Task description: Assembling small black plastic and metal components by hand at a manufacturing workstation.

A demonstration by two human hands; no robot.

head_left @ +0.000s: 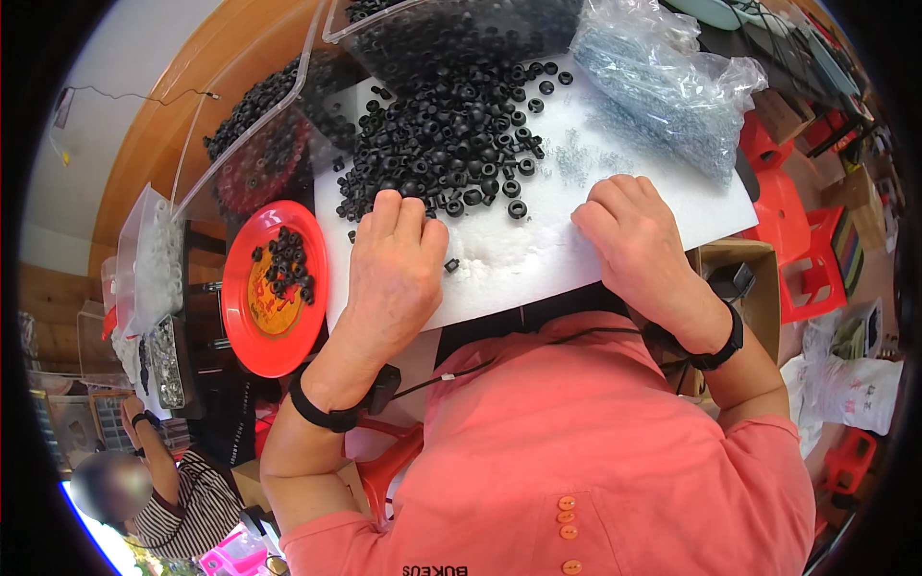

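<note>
Small black ring-shaped parts (461, 144) lie in a loose heap on a white foam board (538, 259). My left hand (399, 264) is at the heap's near edge, back up, fingers bent down and closed; their tips and anything between them are hidden. One black part (451, 265) lies alone just right of its thumb side. My right hand (634, 230) rests over the board's right part, fingers curled in, whatever they hold out of sight. Tiny clear pieces (573, 158) are scattered on the board beyond it, before a clear plastic bag (663, 86) full of bluish small pieces.
Left of the board sits a red plate (238, 331) with several black parts. Clear bins (252, 144) of black parts stand behind. A red stool (812, 259) and a cardboard box (759, 288) are at the right. Another person (187, 499) works at the far lower left.
</note>
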